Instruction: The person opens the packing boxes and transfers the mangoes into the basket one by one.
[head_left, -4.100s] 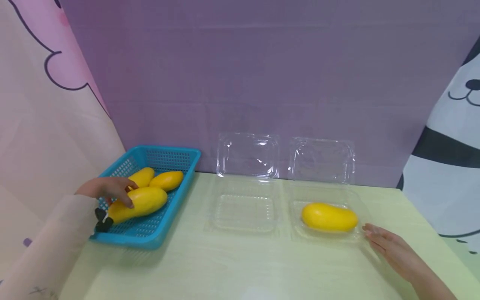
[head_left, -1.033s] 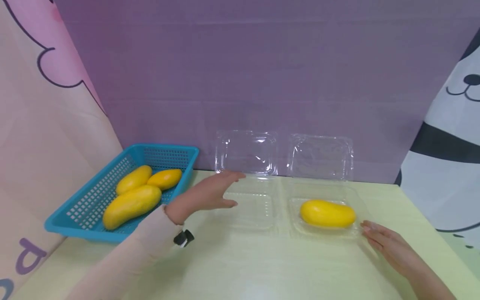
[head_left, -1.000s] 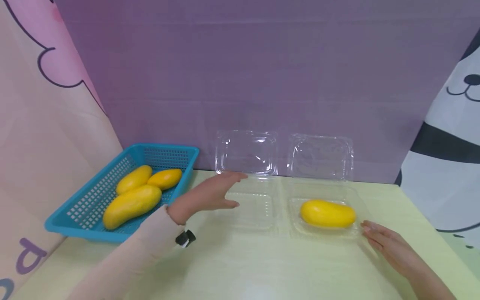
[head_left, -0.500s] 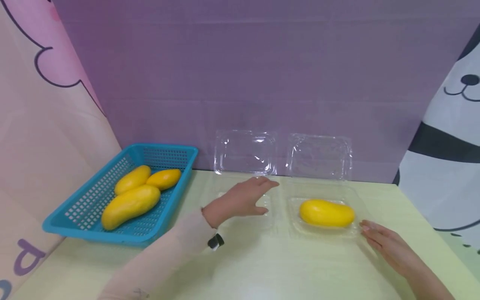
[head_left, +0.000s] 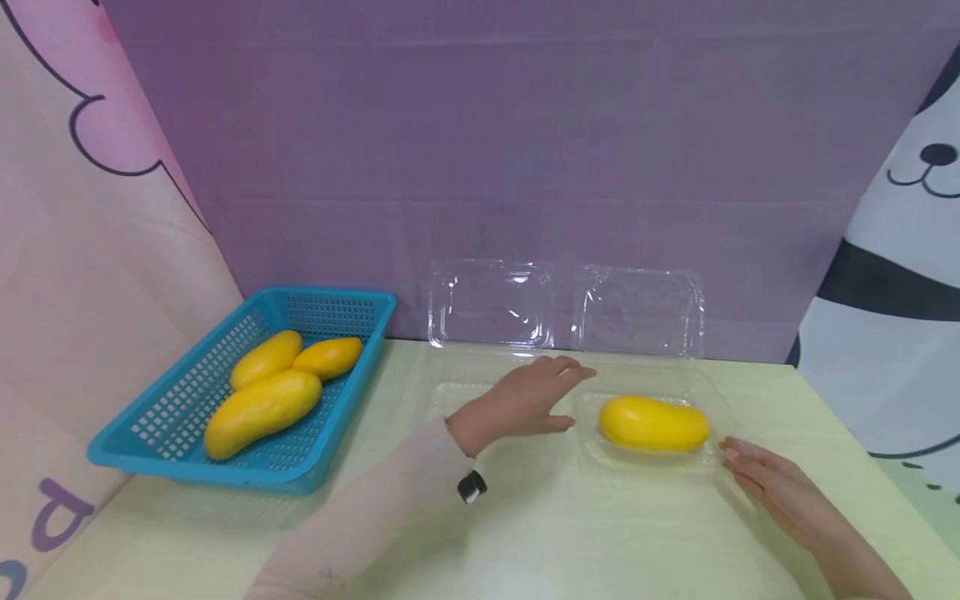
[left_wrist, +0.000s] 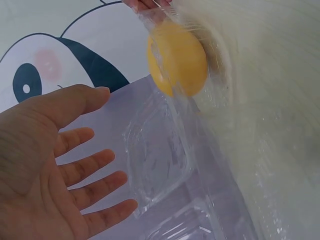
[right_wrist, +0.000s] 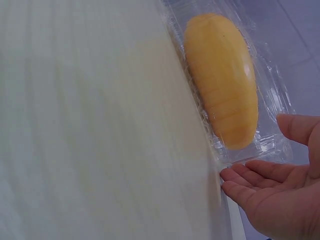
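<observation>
**Both hands flat, mango boxed**

Left of frame: blue basket [head_left: 225,433] held three mangoes [head_left: 258,411]. Centre — left hand [head_left: 517,404], fingers straight and spread, holding nothing, hovered over the empty clear box [head_left: 487,379]. Centre-right: one mango [head_left: 654,423] lay in the second clear box [head_left: 660,462] — lid upright. Lower right: right hand [head_left: 772,492], fingers straight, touched that box's edge.

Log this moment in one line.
left hand open over empty clamshell | right hand open beside mango clamshell | basket: three mangoes
</observation>
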